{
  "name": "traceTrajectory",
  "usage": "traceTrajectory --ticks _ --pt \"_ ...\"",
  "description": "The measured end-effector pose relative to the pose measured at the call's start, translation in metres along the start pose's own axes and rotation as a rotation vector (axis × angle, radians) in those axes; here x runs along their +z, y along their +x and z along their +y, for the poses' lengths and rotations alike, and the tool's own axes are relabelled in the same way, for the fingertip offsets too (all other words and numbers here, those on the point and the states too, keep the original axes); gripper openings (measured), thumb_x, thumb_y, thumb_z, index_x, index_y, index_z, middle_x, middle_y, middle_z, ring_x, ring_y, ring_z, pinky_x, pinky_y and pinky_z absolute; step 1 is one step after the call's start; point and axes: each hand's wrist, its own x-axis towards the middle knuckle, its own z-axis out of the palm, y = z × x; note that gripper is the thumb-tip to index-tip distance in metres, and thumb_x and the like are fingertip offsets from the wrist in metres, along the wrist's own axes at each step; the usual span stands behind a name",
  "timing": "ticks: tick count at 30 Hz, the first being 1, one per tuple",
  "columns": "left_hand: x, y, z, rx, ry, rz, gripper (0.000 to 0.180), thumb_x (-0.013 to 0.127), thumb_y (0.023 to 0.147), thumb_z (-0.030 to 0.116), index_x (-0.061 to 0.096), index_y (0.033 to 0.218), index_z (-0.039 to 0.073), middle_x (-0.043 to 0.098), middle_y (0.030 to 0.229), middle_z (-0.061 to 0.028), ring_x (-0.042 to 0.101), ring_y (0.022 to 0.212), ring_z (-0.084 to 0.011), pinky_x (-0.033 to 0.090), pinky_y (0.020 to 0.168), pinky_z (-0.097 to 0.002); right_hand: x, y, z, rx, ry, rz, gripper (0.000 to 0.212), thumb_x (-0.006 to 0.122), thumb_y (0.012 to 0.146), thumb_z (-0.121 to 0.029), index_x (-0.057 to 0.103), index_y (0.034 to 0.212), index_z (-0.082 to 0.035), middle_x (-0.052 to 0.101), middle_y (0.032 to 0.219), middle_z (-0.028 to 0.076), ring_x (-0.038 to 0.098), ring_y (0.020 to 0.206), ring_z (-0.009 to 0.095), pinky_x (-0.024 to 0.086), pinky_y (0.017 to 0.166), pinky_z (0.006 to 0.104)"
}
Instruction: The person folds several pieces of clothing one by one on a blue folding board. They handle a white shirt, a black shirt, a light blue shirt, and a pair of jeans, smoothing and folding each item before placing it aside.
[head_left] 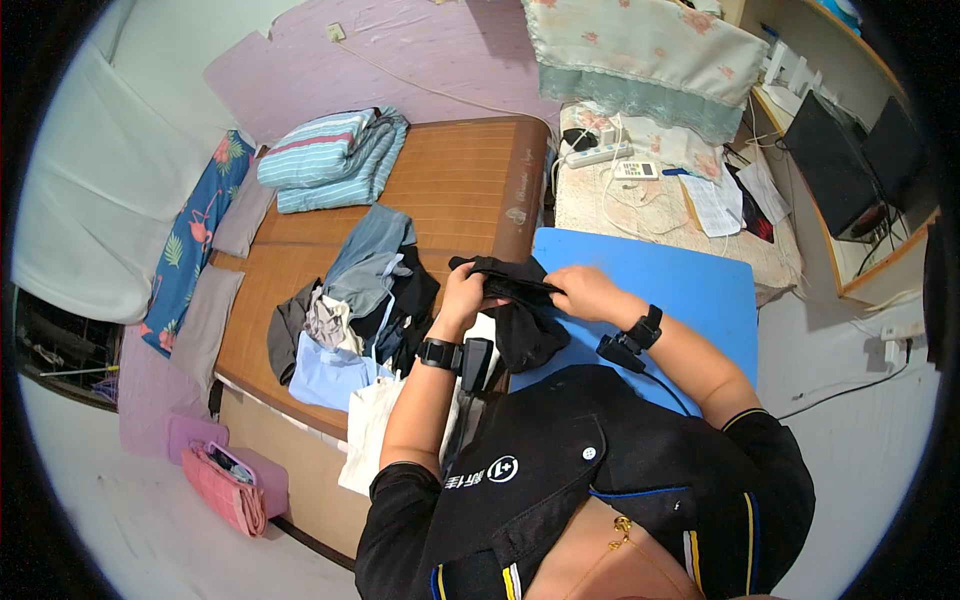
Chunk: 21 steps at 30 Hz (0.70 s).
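A black garment (pixel 528 330) is stretched between my two hands, over the left edge of a blue tabletop (pixel 660 290). My left hand (pixel 462 298) grips its left part, fingers wrapped round the cloth. On its right side, my right hand (pixel 580 292) pinches the upper edge. The lower part of the garment hangs down in loose folds, and its kind cannot be made out. Left of my left hand lies a heap of clothes, with a grey-blue garment (pixel 368 262), a light blue one (pixel 330 370) and dark ones. White cloth (pixel 375 440) drapes beneath my left forearm.
The heap rests on a bed with a brown mat (pixel 450 180). A folded striped quilt (pixel 335 160) and grey pillows (pixel 245 220) lie farther off. Behind the blue top, a cloth-covered table (pixel 590 205) carries a power strip (pixel 600 155), cables and papers. Monitors (pixel 835 165) stand at right.
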Motion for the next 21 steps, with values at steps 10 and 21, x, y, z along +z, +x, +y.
traceTrajectory --ticks 10,21 --pt "0.011 0.003 0.003 0.062 -0.027 0.103 0.03 0.034 0.081 -0.002 0.043 0.109 -0.007 0.055 0.097 -0.016 0.058 0.085 -0.0254 0.055 0.068 -0.0375 -0.005 -0.016 -0.025 0.126 0.203 -0.049 0.053 0.055 0.076 -0.048 0.054 0.098 0.0 0.059 0.09 0.021 0.056 0.084 0.037 0.045 0.072 0.0414" --pt "-0.002 0.008 0.002 0.388 -0.08 0.07 0.046 0.055 0.083 0.01 0.032 0.122 0.0 0.041 0.118 -0.0143 0.052 0.098 -0.0213 0.047 0.081 -0.0335 -0.013 0.038 0.004 0.263 0.469 0.069 0.029 0.06 0.07 -0.023 0.058 0.075 0.005 0.058 0.064 0.019 0.057 0.059 0.027 0.044 0.057 0.0359"
